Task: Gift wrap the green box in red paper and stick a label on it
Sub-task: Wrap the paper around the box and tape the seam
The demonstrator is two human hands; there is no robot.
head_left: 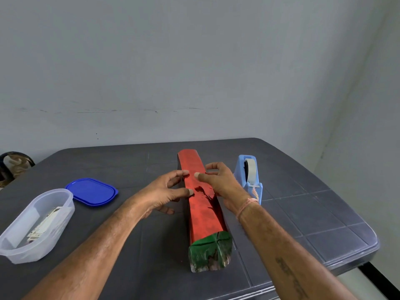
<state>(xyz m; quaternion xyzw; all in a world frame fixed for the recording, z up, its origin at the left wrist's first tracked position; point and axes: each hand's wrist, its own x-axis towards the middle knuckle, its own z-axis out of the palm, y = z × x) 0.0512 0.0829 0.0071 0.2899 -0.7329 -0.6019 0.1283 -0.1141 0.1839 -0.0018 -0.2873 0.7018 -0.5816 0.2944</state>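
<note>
The long box (202, 213) lies lengthways on the dark table, running away from me. Red paper (194, 163) covers most of it. The near end (210, 252) shows crumpled green. My left hand (164, 191) comes in from the left, and its thumb and forefinger tips press on the paper's top near the left edge. My right hand (218, 180) arches over the box from the right, its thumb tip and fingertips touching the red top. The two thumbs lie close together above a dark crease in the paper. I see no label on the box.
A light blue tape dispenser (249, 178) stands just right of the box, close to my right wrist. At the left sit a clear plastic tub (13, 245) holding small cards and its blue lid (92, 191). The table's rounded edge runs along the right and front.
</note>
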